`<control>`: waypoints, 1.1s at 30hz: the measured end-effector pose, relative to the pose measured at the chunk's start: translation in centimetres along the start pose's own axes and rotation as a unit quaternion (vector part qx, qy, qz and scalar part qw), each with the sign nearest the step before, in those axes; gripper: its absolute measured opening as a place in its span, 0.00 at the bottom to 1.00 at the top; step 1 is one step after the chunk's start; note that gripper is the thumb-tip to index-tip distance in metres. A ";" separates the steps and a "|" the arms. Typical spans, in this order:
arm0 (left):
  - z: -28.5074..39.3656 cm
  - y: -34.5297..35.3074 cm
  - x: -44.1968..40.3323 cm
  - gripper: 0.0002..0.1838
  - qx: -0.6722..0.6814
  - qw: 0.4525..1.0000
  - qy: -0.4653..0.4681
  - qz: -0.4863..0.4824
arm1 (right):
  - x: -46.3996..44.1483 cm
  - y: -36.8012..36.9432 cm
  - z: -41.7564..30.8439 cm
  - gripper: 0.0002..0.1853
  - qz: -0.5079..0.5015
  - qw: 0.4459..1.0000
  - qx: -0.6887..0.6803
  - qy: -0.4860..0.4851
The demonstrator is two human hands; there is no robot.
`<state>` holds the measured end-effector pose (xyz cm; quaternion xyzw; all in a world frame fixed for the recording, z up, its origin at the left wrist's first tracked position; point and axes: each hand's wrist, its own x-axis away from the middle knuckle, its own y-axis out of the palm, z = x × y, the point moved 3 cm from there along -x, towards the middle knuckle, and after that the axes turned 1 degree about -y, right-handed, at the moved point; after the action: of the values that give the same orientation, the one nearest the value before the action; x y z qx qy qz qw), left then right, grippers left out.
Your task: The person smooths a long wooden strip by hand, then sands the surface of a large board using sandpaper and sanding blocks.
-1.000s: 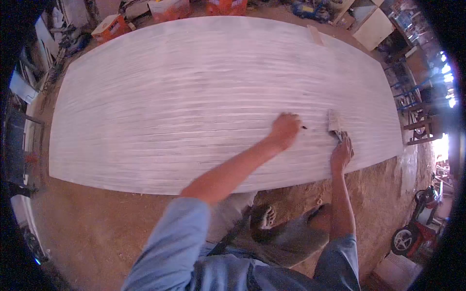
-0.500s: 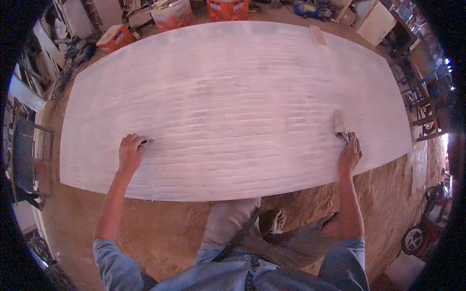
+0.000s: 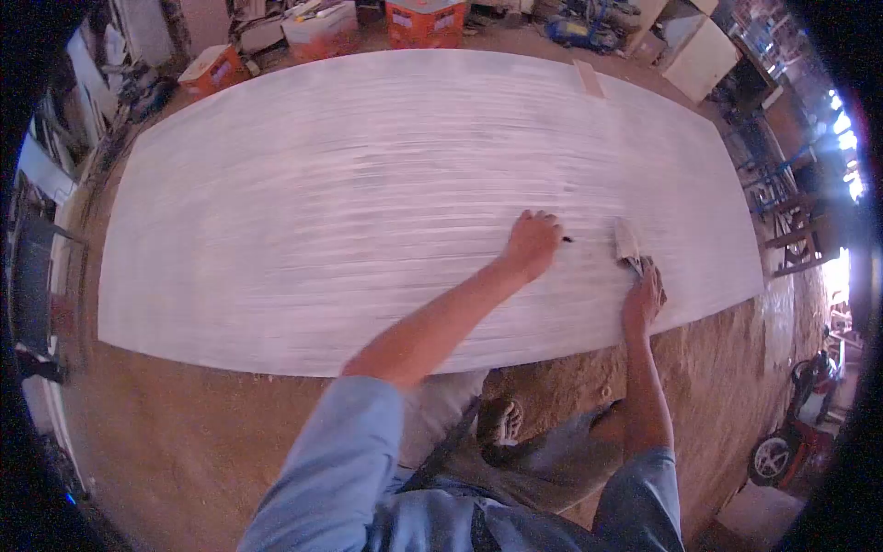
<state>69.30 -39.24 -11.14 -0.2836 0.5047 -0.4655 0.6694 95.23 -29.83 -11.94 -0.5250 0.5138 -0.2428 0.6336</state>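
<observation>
A large pale board (image 3: 331, 221), streaked with long horizontal marks, lies in front of me. My left hand (image 3: 533, 243) is over its right half, fingers curled round a small dark piece (image 3: 567, 239) that shows only at its edge. My right hand (image 3: 644, 296), near the board's front right edge, grips a putty knife (image 3: 627, 241) by its handle. The knife's wide blade points away from me and looks coated with pale paste.
A thin light strip (image 3: 589, 80) lies at the board's far edge. Orange boxes (image 3: 425, 24) and a blue machine (image 3: 578, 31) stand behind it. To the right are a wooden chair (image 3: 798, 235) and something with a spoked wheel (image 3: 771, 458). The ground (image 3: 202, 414) is bare brown earth.
My left hand has swept far to the right across the board with the dark piece, close to the putty knife. My right hand has barely moved. The view has shifted slightly.
</observation>
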 end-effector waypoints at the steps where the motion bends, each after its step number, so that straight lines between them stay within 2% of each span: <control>1: -2.0 -0.9 1.9 0.07 0.007 1.000 -0.007 -0.003 | -0.1 0.1 0.0 0.24 0.000 1.000 -0.006 -0.003; 4: -12.2 -7.8 12.3 0.10 -0.045 0.997 -0.010 -0.067 | 0.0 -0.5 -0.3 0.26 -0.021 1.000 -0.017 0.011; 5: -14.1 -12.8 16.2 0.06 -0.059 0.996 0.039 0.047 | 0.1 -0.6 -0.5 0.26 -0.024 0.999 -0.019 0.013; 7: -21.0 -18.6 24.1 0.08 -0.126 0.991 -0.049 -0.014 | 0.0 -0.5 -0.6 0.26 -0.011 1.000 -0.011 0.005; 9: -22.7 -25.0 27.6 0.08 -0.170 0.967 -0.177 -0.074 | 0.0 0.0 -0.3 0.26 -0.003 1.000 -0.012 -0.003; 10: -23.2 -25.9 28.5 0.09 -0.128 0.965 -0.214 -0.077 | 0.0 0.2 -0.2 0.26 0.008 1.000 -0.011 -0.011; 11: -23.2 -24.6 28.3 0.09 -0.128 0.965 -0.214 -0.078 | -0.1 0.5 -0.1 0.26 0.006 1.000 -0.012 -0.011; 13: -19.5 -20.7 24.4 0.08 -0.112 0.989 -0.099 -0.008 | 0.0 0.6 0.2 0.25 0.003 1.000 -0.009 -0.020; 14: -18.3 -17.2 22.0 0.10 -0.086 0.990 -0.105 -0.036 | -0.1 0.6 0.3 0.25 0.002 1.000 -0.005 -0.020; 15: -16.0 -13.9 18.8 0.11 -0.064 0.995 -0.080 -0.003 | -0.2 0.5 0.1 0.26 -0.004 1.000 0.009 -0.013; 16: -12.6 -11.2 15.2 0.10 -0.072 0.995 0.006 0.064 | -0.2 0.4 0.1 0.26 -0.009 1.000 0.024 -0.008; 17: -10.0 -8.0 11.2 0.07 -0.007 0.998 -0.043 -0.036 | -0.2 0.3 0.0 0.26 -0.007 1.000 0.028 -0.009; 18: -7.6 -4.8 8.1 0.06 0.015 1.000 -0.011 0.001 | -0.1 0.3 -0.1 0.26 -0.018 0.999 0.038 -0.003; 19: -6.0 -0.6 5.3 0.09 0.021 1.000 0.001 0.000 | -0.3 0.3 -0.1 0.26 -0.027 0.999 0.046 0.002; 20: -3.2 0.6 2.0 0.05 -0.009 0.997 -0.044 -0.067 | -0.4 0.3 -0.1 0.26 -0.021 0.999 0.049 -0.004; 22: 0.1 2.6 -0.6 0.04 -0.016 1.000 0.015 -0.001 | -0.2 0.3 -0.2 0.25 -0.026 0.998 0.049 0.031; 25: -1.7 -0.4 1.8 0.04 -0.034 0.999 0.032 -0.020 | -0.3 -0.2 -0.3 0.25 -0.026 0.999 0.018 0.018; 26: -4.2 -1.9 4.1 0.04 -0.035 0.998 0.015 -0.043 | -0.5 -0.1 -0.3 0.25 -0.026 0.999 0.014 0.017; 27: -7.9 -3.5 7.8 0.05 -0.019 1.000 0.009 0.005 | -0.6 -0.2 -0.3 0.25 -0.018 1.000 0.006 0.002; 28: -10.0 -8.2 10.8 0.08 -0.089 0.988 -0.027 -0.121 | -0.5 -0.3 -0.3 0.24 -0.011 1.000 -0.002 -0.009; 29: -12.7 -12.1 15.1 0.12 -0.078 0.995 0.013 -0.057 | -0.4 -0.4 -0.4 0.24 -0.016 1.000 -0.004 -0.005; 31: -19.8 -17.4 23.3 0.12 -0.139 0.987 -0.075 0.017 | -0.6 -0.2 -0.5 0.24 -0.021 1.000 0.011 0.015; 32: -22.1 -20.4 26.5 0.11 -0.221 0.968 -0.119 0.021 | -0.6 0.4 -0.1 0.24 -0.026 0.999 0.008 0.017; 33: -22.7 -23.7 27.9 0.10 -0.183 0.966 -0.181 -0.017 | -0.5 0.9 0.4 0.24 -0.007 1.000 0.015 0.000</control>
<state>41.59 -72.18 -9.93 -0.4895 0.4469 -0.3170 0.6784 95.22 -28.96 -12.61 -0.5187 0.5066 -0.2553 0.6396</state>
